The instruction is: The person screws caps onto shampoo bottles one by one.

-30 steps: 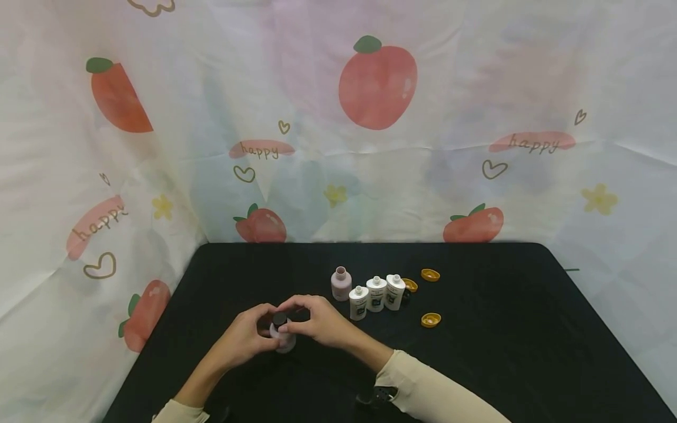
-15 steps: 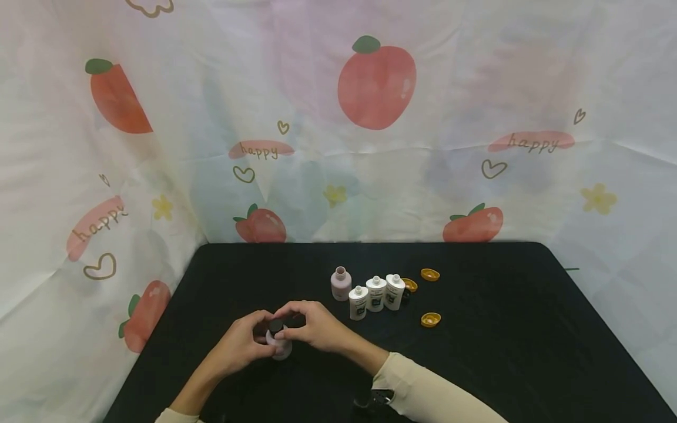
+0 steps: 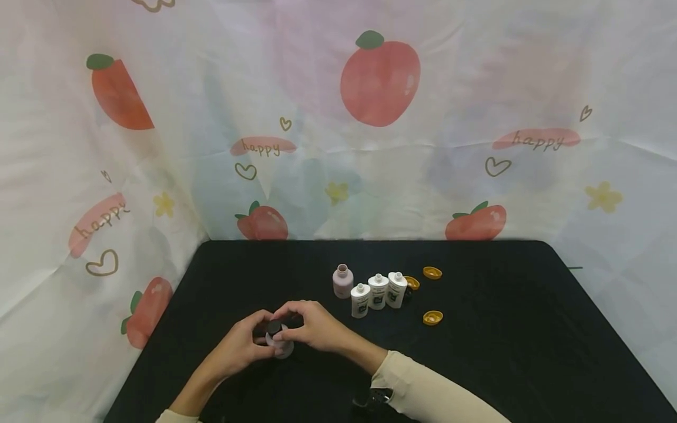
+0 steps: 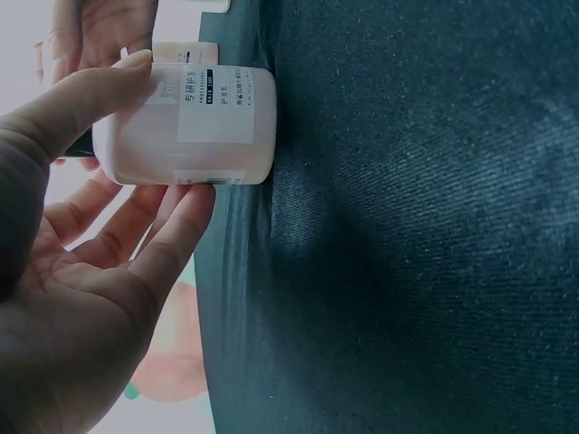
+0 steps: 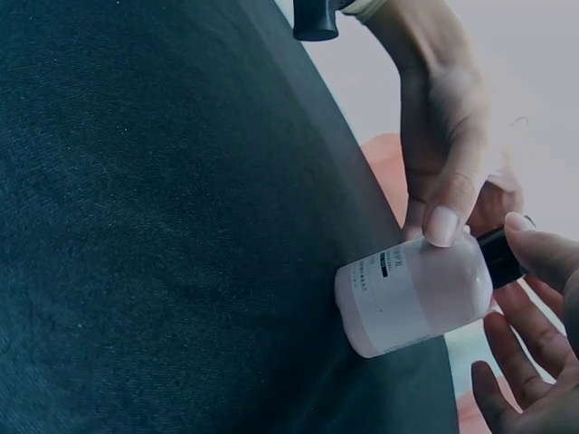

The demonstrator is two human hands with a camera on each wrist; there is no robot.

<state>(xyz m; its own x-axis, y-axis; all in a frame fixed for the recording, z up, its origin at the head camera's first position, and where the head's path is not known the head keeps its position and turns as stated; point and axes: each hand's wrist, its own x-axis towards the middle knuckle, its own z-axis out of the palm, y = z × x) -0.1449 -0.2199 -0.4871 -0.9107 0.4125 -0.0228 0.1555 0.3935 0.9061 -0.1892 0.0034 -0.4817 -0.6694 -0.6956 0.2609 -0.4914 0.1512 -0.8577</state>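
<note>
A pale pink hair-care bottle (image 3: 284, 349) with a white label stands at the left front of the black table. My left hand (image 3: 240, 343) grips its body, thumb on one side and fingers on the other, as the left wrist view shows of the bottle (image 4: 217, 136). With thumb and fingertips, my right hand (image 3: 317, 329) pinches the black cap (image 5: 500, 258) on the bottle's neck. In the right wrist view, the bottle's base is right at the cloth, and my right hand's other fingers spread loosely past the cap.
Behind the hands is an uncapped pink bottle (image 3: 342, 284). Beside it stand three uncapped white bottles, the nearest one (image 3: 360, 302) in front. Small golden boat-shaped pieces (image 3: 432, 318) lie to their right, with a dark object (image 3: 408, 294) partly hidden. A printed curtain (image 3: 381, 176) rises behind the table.
Both hands have shifted slightly left and toward me with the pink bottle, mostly in the first half second. The grip on body and cap stays. The head view has tipped a little.
</note>
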